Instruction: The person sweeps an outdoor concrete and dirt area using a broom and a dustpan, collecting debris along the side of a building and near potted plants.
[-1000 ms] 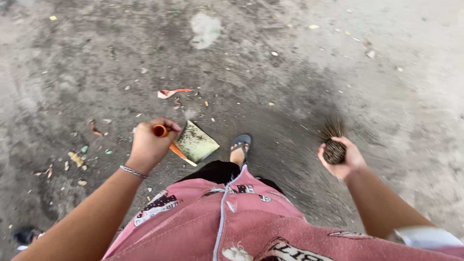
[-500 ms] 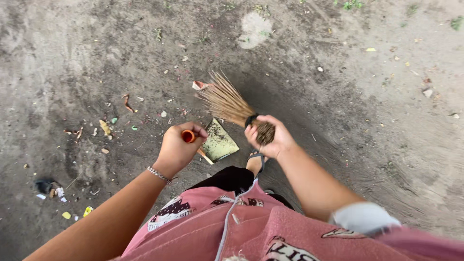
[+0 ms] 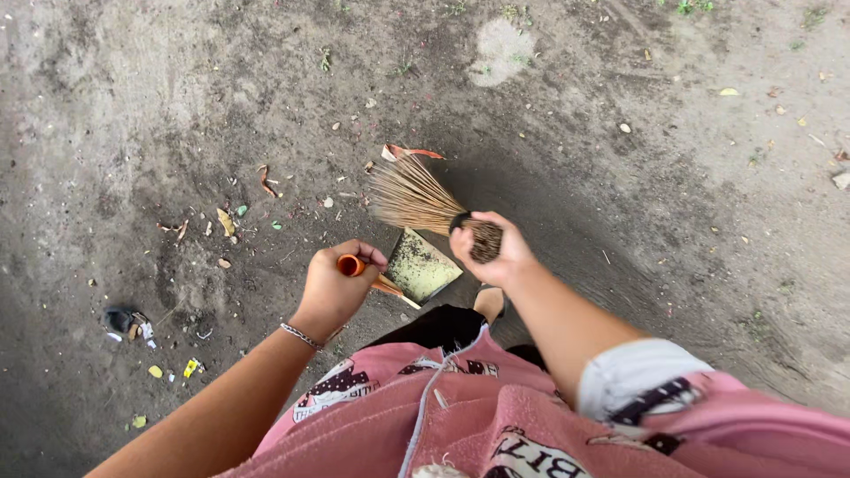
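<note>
My left hand [image 3: 335,288] grips the orange handle of a dustpan [image 3: 423,264], whose dirty green pan rests on the dirt ground just ahead of my foot. My right hand [image 3: 492,248] is closed around the bound end of a short stick broom [image 3: 412,196]. Its bristles fan out to the upper left and touch the ground beside a torn red and white wrapper [image 3: 407,152]. The broom tips lie just beyond the dustpan's far edge.
Bare dirt ground lies all around, with small litter: dry leaf scraps [image 3: 226,220] to the left, yellow bits [image 3: 189,367] and a dark lump [image 3: 119,318] at lower left. My sandalled foot [image 3: 490,301] stands under my right wrist. A pale patch [image 3: 500,51] lies far ahead.
My right hand swung the broom from the far right across to the middle, bristles now down by the wrapper in front of the dustpan. The left hand kept hold of the dustpan handle.
</note>
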